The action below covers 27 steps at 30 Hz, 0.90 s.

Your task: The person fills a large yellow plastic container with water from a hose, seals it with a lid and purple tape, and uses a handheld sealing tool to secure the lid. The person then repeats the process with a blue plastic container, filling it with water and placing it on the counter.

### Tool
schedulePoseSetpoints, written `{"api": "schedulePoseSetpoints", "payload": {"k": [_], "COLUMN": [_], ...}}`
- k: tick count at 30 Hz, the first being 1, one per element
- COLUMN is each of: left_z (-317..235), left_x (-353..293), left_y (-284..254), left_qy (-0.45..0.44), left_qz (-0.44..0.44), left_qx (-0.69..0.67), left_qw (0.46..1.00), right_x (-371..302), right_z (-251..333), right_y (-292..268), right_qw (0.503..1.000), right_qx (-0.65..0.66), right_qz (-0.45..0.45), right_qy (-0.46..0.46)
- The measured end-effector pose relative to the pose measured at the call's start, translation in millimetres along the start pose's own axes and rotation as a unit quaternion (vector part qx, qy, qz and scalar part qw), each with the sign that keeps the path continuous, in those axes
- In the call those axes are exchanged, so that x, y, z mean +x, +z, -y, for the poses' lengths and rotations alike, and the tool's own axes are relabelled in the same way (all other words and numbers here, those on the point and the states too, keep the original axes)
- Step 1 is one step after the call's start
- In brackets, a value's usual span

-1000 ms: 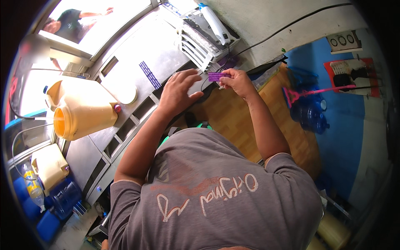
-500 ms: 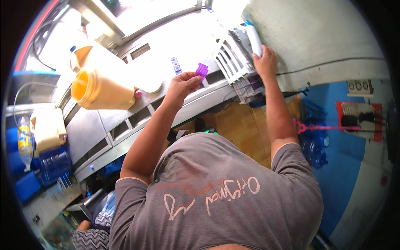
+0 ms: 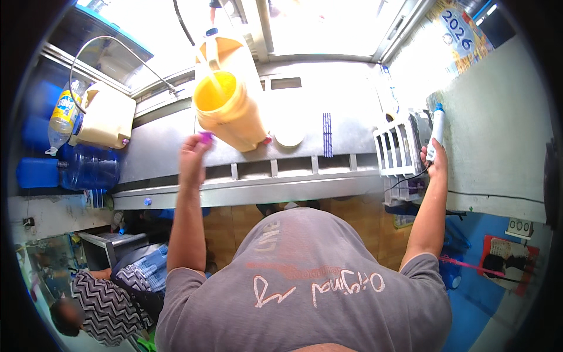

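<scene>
My left hand (image 3: 192, 157) is raised at the counter's front edge, fingers closed on a small flat purple piece (image 3: 205, 137), which is blurred. It sits just left of a big yellow container (image 3: 249, 111) with a round open mouth. At the right wall, my right hand (image 3: 436, 157) wraps round the lower end of a white stick-shaped device (image 3: 437, 124) with a blue top. Beside that hand stands a white slatted rack (image 3: 404, 144). A blue-and-white patterned strip (image 3: 327, 135) and a round white lid-like disc (image 3: 288, 136) lie on the counter between my hands.
The metal counter (image 3: 170, 159) has slots along its front. A cream jug (image 3: 108, 114), a bottle with a yellow label (image 3: 63, 120) and a blue water container (image 3: 91, 167) stand at left. Another person (image 3: 105, 299) is at lower left. A dark cable (image 3: 498, 195) runs along the right wall.
My left hand has moved left with the purple piece, from the strip to beside the yellow container. My right hand now wraps round the white device's lower end. The view has turned.
</scene>
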State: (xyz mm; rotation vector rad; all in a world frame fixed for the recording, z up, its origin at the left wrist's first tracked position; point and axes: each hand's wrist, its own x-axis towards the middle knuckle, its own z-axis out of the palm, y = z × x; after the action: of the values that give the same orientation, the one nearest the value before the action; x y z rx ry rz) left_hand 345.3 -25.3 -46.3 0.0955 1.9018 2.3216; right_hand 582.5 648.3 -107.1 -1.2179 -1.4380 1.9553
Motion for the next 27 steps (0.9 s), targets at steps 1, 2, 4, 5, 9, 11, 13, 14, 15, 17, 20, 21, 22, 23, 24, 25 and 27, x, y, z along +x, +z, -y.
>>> {"api": "schedulePoseSetpoints", "payload": {"k": [1, 2, 4, 5, 9, 11, 13, 14, 15, 17, 20, 21, 22, 23, 24, 25, 27], "left_z": [-21.3, -39.2, -67.1, -77.6, -87.7, -83.9, -83.2, -82.8, -83.2, -82.9, -76.9, -73.5, -69.8, -65.5, -60.7, -55.7, -48.3], "left_x": [27.5, 58.9, 127.8, 165.4, 288.3, 326.0, 351.1, 358.9, 365.1, 374.2, 387.2, 392.4, 397.8, 403.1, 407.1, 409.7, 410.4], "left_y": [-25.5, -42.2, -57.6, -57.6, -30.6, -11.1, 7.6, 15.1, 20.4, 23.9, 12.3, 5.6, -0.6, -5.6, -8.8, -10.0, -6.8], "left_qy": [0.06, 0.101, 0.14, 0.154, 0.148, 0.163, 0.166, 0.144, 0.149, 0.117, 0.124, 0.14, 0.125, 0.109, 0.093, 0.109, 0.138], "left_qz": [-0.024, -0.066, -0.072, -0.064, -0.059, -0.063, -0.048, -0.041, -0.009, 0.055, 0.133, 0.16, 0.182, 0.206, 0.231, 0.224, 0.202], "left_qx": [0.058, 0.116, 0.199, 0.279, 0.424, 0.492, 0.563, 0.592, 0.6, 0.586, 0.497, 0.464, 0.445, 0.424, 0.402, 0.419, 0.472], "left_qw": [0.996, 0.986, 0.967, 0.946, 0.891, 0.853, 0.808, 0.792, 0.786, 0.8, 0.849, 0.86, 0.868, 0.875, 0.881, 0.873, 0.847], "right_x": [-13.3, -30.6, -64.0, -80.1, -144.9, -171.8, -195.4, -205.0, -215.4, -233.1, -243.3, -242.1, -238.9, -232.6, -225.1, -216.5, -201.1], "right_z": [4.7, 10.4, 16.3, 16.9, 11.2, 2.1, -7.0, -9.4, -13.8, -22.2, -28.4, -29.5, -29.5, -28.5, -26.3, -23.6, -15.3], "right_y": [11.9, 23.2, 58.4, 79.2, 153.1, 181.5, 199.9, 205.2, 209.2, 213.8, 217.4, 220.1, 223.4, 228.7, 234.9, 243.1, 261.0], "right_qw": [0.998, 0.99, 0.987, 0.987, 0.987, 0.99, 0.983, 0.976, 0.98, 0.983, 0.983, 0.983, 0.982, 0.981, 0.978, 0.974, 0.97], "right_qx": [0.059, 0.107, 0.117, 0.117, 0.064, 0.032, 0.032, 0.027, 0.014, -0.008, -0.034, -0.038, -0.042, -0.053, -0.056, -0.058, -0.071], "right_qz": [0.018, 0.07, 0.103, 0.107, 0.145, 0.134, 0.176, 0.212, 0.196, 0.182, 0.178, 0.179, 0.182, 0.186, 0.201, 0.217, 0.231], "right_qy": [0.029, 0.052, 0.033, 0.023, -0.016, -0.029, -0.035, -0.036, -0.032, -0.023, -0.008, 0.001, 0.009, 0.013, 0.012, 0.011, 0.008]}}
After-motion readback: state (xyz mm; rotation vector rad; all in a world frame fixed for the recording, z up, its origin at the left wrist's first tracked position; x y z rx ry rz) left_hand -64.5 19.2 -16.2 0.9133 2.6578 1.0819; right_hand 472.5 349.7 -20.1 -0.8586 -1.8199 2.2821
